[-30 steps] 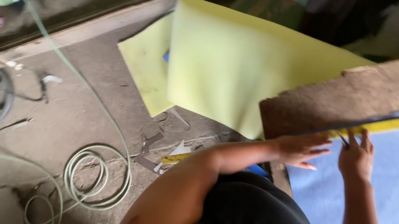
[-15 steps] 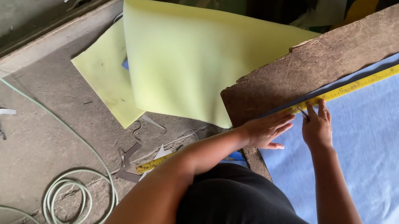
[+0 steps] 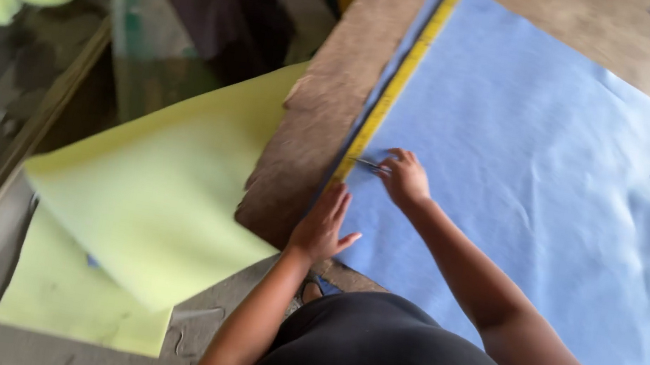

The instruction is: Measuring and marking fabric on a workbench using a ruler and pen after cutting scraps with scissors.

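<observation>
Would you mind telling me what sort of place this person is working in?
Probably a small craft or upholstery workshop: a large blue sheet lies on a worn worktable with a long yellow ruler along its edge, and yellow sheets hang nearby.

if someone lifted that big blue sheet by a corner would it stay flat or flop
The blue sheet would probably flop: it lies thin on the worktable with soft ripples. It looks light, apt to slide if pushed; the left hand presses near its edge beside the yellow ruler.
</observation>
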